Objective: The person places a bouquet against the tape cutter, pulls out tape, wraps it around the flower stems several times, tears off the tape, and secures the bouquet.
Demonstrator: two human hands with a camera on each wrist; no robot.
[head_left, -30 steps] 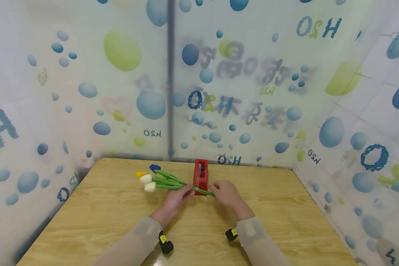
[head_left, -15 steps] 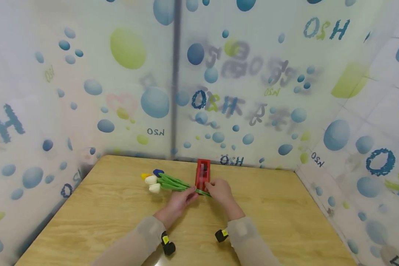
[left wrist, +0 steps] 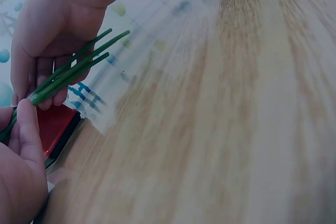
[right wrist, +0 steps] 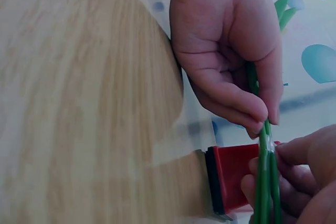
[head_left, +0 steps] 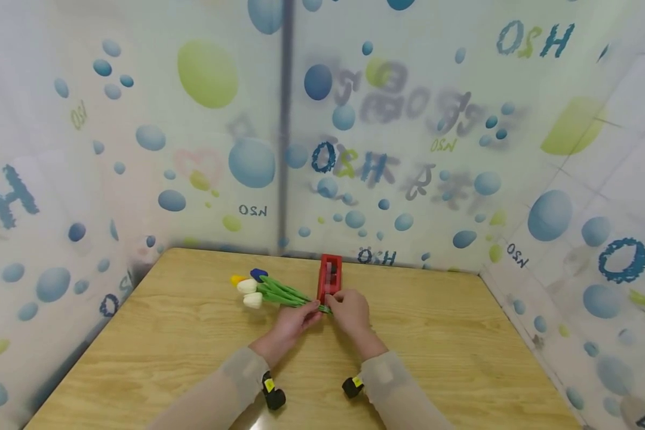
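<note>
A bunch of tulips (head_left: 252, 286) with white, yellow and blue heads lies slanted over the table, heads to the left. My left hand (head_left: 292, 325) pinches its green stems (left wrist: 81, 69) between thumb and fingers. A glossy band of clear tape (right wrist: 268, 143) shows on the stems, just beside the left fingertips. At this tape my right hand (head_left: 351, 310) has its thumb and index finger pinched together, its other fingers curled behind the stems. Right behind both hands stands a red tape dispenser (head_left: 322, 280), its front end partly hidden by them. The cut stem ends stick out past the right hand.
The wooden table (head_left: 193, 358) reaches to a curtain (head_left: 408, 149) printed with bubbles at the back and sides. A black wrist camera (head_left: 274, 397) hangs under the left sleeve, another (head_left: 352, 387) under the right one.
My right hand has moved left along the stems, from near their ends to the spot beside my left fingertips. The left hand keeps its hold on the bunch.
</note>
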